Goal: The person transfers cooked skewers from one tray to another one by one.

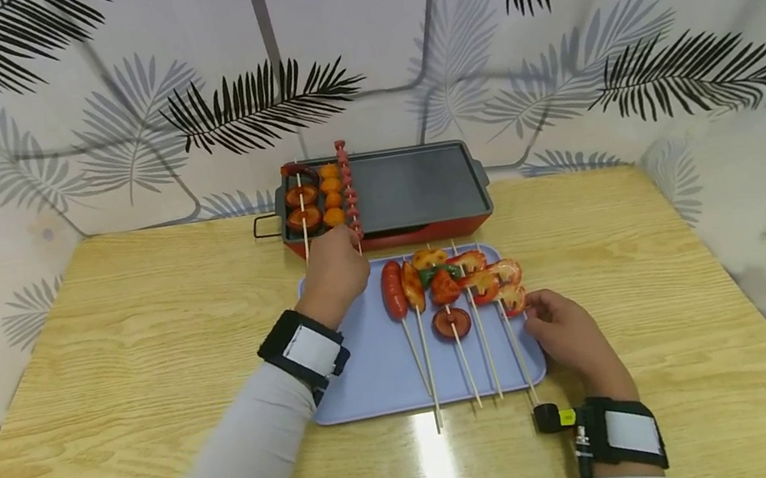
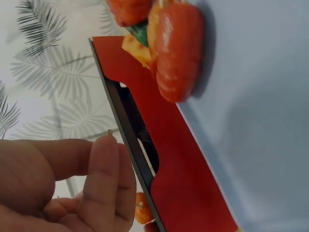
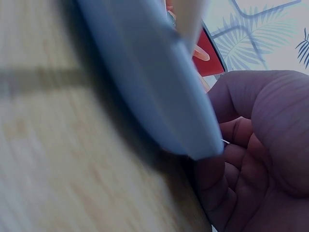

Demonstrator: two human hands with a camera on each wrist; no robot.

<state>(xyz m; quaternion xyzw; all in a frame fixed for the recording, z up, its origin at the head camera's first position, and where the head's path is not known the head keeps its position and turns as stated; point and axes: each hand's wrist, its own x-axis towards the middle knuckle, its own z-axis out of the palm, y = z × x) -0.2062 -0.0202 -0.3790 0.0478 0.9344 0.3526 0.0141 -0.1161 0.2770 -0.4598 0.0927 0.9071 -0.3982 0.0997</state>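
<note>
My left hand (image 1: 337, 270) is at the front edge of a small black-and-red grill (image 1: 416, 187). Its thumb and fingers pinch the stick of a skewer of small red pieces (image 1: 346, 177), which lies on the grill; the stick's tip (image 2: 110, 132) pokes out above the fingertips in the left wrist view. My right hand (image 1: 569, 330) grips the right rim of a pale blue tray (image 1: 373, 359), with curled fingers at its edge in the right wrist view. On that tray lie a sausage skewer (image 1: 394, 292), a mixed skewer (image 1: 445, 288) and shrimp skewers (image 1: 510, 298), among others.
On the grill's left part lie a skewer of brown round slices (image 1: 301, 196) and a skewer of orange balls (image 1: 331, 186). A wire handle (image 1: 265, 226) sticks out at the grill's left. Behind the wooden table (image 1: 141, 339) hangs a leaf-patterned cloth (image 1: 350, 41).
</note>
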